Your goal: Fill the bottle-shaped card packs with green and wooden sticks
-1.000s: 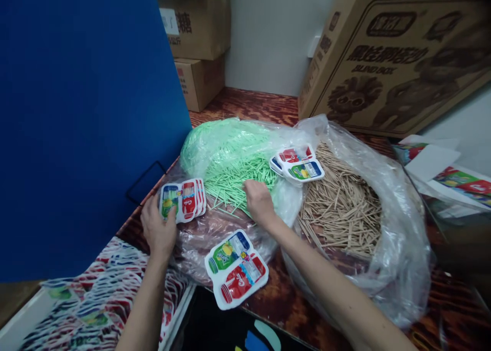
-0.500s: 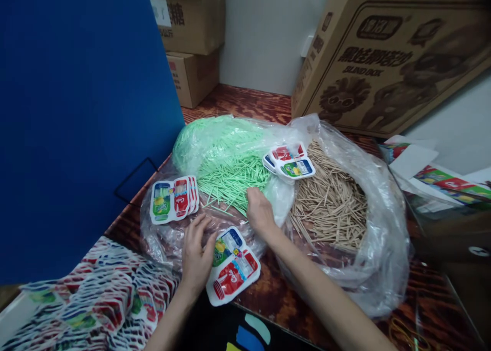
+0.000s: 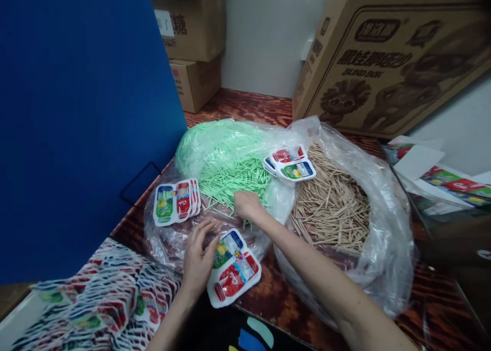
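Thin green sticks [image 3: 230, 179] lie heaped in a clear plastic bag [image 3: 278, 200]. My right hand [image 3: 247, 206] is closed at the near edge of this heap, with stick ends showing below it; its fingertips are hidden. My left hand [image 3: 199, 261], fingers apart, rests at the left edge of a cola-and-Sprite printed packet [image 3: 235, 277], its thumb by the green half. Beyond that hand, a few overlapping packets [image 3: 176, 201] of the same kind lie on the bag. More such packets [image 3: 293, 164] sit between the green sticks and the brown sticks [image 3: 333, 202].
A large pile of printed packets [image 3: 107, 300] fills the lower left. A blue panel [image 3: 88, 126] stands on the left. Cardboard boxes [image 3: 195, 85] are stacked at the back, and a big box [image 3: 364, 64] leans at the right. Printed card pieces [image 3: 441, 172] lie far right.
My right hand has moved a little left and slightly down along the green sticks, staying closed. My left hand and the packet beside it hold almost the same place.
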### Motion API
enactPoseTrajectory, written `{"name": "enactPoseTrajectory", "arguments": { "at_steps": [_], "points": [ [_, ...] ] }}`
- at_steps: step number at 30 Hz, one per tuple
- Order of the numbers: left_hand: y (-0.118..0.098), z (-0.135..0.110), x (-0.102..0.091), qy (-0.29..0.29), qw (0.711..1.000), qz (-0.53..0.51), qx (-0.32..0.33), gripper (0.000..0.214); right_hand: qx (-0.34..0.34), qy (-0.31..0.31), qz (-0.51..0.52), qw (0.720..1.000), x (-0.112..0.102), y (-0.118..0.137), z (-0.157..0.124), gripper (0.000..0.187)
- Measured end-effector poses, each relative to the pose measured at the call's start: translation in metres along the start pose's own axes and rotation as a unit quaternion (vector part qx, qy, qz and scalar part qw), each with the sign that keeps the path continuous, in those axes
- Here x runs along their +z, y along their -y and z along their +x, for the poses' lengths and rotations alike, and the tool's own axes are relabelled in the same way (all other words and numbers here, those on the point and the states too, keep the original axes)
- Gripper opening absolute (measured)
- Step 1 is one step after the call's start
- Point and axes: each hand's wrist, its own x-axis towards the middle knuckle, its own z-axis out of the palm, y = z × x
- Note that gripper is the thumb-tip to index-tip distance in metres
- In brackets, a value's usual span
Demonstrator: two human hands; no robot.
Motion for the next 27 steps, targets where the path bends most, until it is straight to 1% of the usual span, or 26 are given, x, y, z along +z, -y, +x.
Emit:
{"name": "enactPoseTrajectory", "arguments": {
  "at_steps": [3,5,8,10,11,12,14,15,16,17,19,20,23,25,27],
  "points": [
    [0.001,0.001,0.0,0.0,1.0,-0.016,-0.006,0.024,0.02,-0.022,0.123,0.992,-0.003,-0.02,0.002,0.016],
    [0.0,0.004,0.001,0.002,1.0,-0.025,-0.004,0.023,0.033,-0.046,0.213,0.975,-0.004,-0.033,0.002,0.018],
    [-0.004,0.01,0.007,0.008,0.999,-0.044,0.001,0.022,0.043,-0.072,0.353,0.932,-0.009,-0.045,0.003,0.014],
    [-0.008,0.015,0.012,0.015,0.998,-0.058,0.003,0.021,0.04,-0.082,0.426,0.9,-0.013,-0.048,0.002,0.009],
    [-0.011,0.018,0.014,0.02,0.998,-0.064,0.004,0.021,0.037,-0.086,0.471,0.877,-0.015,-0.049,0.002,0.006],
    [-0.013,0.021,0.016,0.026,0.997,-0.07,0.006,0.02,0.034,-0.087,0.526,0.845,-0.016,-0.049,0.001,0.004],
    [-0.017,0.026,0.02,0.038,0.995,-0.09,-0.002,0.02,0.031,-0.08,0.642,0.762,-0.018,-0.05,-0.002,0.01],
    [-0.02,0.029,0.023,0.044,0.993,-0.108,-0.015,0.02,0.032,-0.071,0.69,0.72,-0.018,-0.051,-0.004,0.012],
    [-0.022,0.032,0.026,0.051,0.989,-0.132,-0.037,0.021,0.034,-0.06,0.726,0.685,-0.017,-0.052,-0.006,0.014],
    [-0.023,0.035,0.03,0.058,0.983,-0.161,-0.062,0.023,0.036,-0.048,0.746,0.663,-0.015,-0.052,-0.008,0.016],
    [-0.027,0.042,0.041,0.062,0.967,-0.222,-0.105,0.032,0.042,-0.034,0.762,0.645,-0.009,-0.049,-0.014,0.019],
    [-0.03,0.046,0.047,0.059,0.96,-0.249,-0.115,0.038,0.045,-0.031,0.771,0.635,-0.005,-0.046,-0.017,0.022],
    [-0.036,0.062,0.066,0.044,0.947,-0.301,-0.106,0.054,0.053,-0.054,0.796,0.601,0.012,-0.029,-0.028,0.023],
    [-0.04,0.073,0.075,0.036,0.942,-0.316,-0.107,0.057,0.057,-0.075,0.811,0.578,0.024,-0.017,-0.038,0.024],
    [-0.043,0.084,0.08,0.031,0.935,-0.33,-0.125,0.057,0.05,-0.066,0.825,0.56,0.034,-0.008,-0.049,0.028]
  ]
}}
